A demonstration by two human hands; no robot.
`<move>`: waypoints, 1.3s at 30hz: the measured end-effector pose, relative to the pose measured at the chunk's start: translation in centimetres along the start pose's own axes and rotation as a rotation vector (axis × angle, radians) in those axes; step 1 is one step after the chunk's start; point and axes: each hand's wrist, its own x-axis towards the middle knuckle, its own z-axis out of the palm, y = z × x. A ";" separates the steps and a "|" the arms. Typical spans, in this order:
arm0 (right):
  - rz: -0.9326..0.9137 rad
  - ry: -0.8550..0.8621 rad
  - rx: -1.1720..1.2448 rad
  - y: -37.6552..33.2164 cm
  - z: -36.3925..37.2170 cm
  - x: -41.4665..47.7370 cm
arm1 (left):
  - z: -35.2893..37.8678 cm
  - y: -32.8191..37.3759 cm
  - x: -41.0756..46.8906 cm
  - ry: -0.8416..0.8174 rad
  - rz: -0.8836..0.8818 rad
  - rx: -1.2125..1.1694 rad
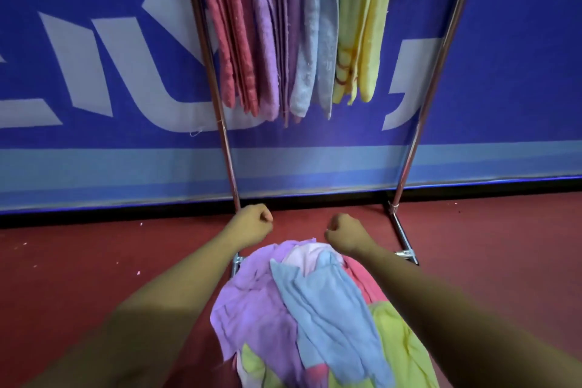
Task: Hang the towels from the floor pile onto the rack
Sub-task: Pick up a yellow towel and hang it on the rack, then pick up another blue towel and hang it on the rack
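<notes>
The left hand (252,225) and right hand (345,233) are both curled into loose fists, fingers folded in toward the palms, and no cloth shows in either. They are held a little apart, above the floor just past the far edge of the pile (248,318). The right hand is close to a pale pink towel (307,253) at the pile's top, though contact cannot be made out.

The pile lies between the 2 forearms on the red floor (94,261), a heap of lilac, pink and yellow-green cloth with a light blue towel (321,302) draped over the top. It sits right at the foot of the rack (222,116), probably so that each towel needs only a short lift.

On the rack, the hung towels (283,35) are packed toward the left post: red-pink, lilac, pale blue, then yellow. The stretch toward the right post looks free, so that is likely where the next towel belongs. A blue banner (94,72) with white lettering stands behind.

Judging by the full heap, much of the task remains. The next step seems to be picking 1 towel off the top.
</notes>
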 end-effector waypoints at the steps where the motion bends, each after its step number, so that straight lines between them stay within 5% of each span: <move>1: 0.035 -0.037 -0.011 1.5 1.7 0.4 | 1.3 -1.2 0.0 -0.024 -0.018 0.003; 7: 0.022 -0.073 -0.137 10.9 9.3 4.0 | 8.8 -6.4 1.0 -0.149 -0.117 0.019; 15: 0.155 -0.337 -0.175 11.8 16.7 4.2 | 19.2 -12.2 4.0 -0.369 -0.224 0.066; 22: 0.159 -0.344 -0.193 15.4 23.6 3.6 | 27.0 -15.8 3.8 -0.224 -0.805 -0.553; 29: 0.189 -0.321 0.027 16.6 23.7 3.6 | 30.0 -16.6 2.5 -0.164 -0.726 -0.719; 39: 0.137 -0.157 0.591 8.4 11.0 3.3 | 17.9 -10.2 2.6 -0.218 -0.535 -0.804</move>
